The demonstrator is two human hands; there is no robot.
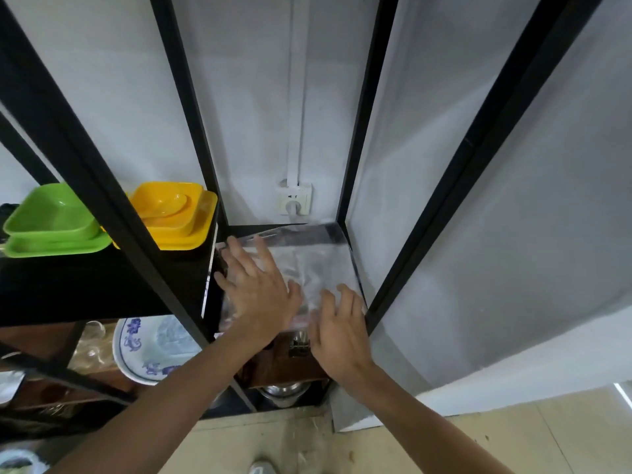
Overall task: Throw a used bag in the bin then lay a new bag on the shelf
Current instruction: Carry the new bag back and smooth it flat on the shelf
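A shoe tip shows at the bottom edge on the beige tiled floor. Both forearms reach up and forward from the lower edge toward the black metal shelf unit.

The right hand lies at the near right part of the clear plastic bag. Its fingers are extended and loosely spread, pressing down on the film; the grip is open and curls around nothing. The left hand lies flat on the left half of the bag, fingers straight and splayed, palm down; this grip is also open and rests on the bag.

The bag lies spread flat on the narrow shelf board between the two central uprights. Its near edge overhangs the front of the board slightly.

Below this board, metal bowls and a binder clip sit on lower levels. To the left, a white plate with blue pattern stands beside clear glassware.

On the left shelf, level with the bag, a yellow bowl with a spoon sits on a yellow tray, next to a green bowl on a green tray.

On the grey wall behind the bag, a white socket holds a plug, with white cable trunking running upward.
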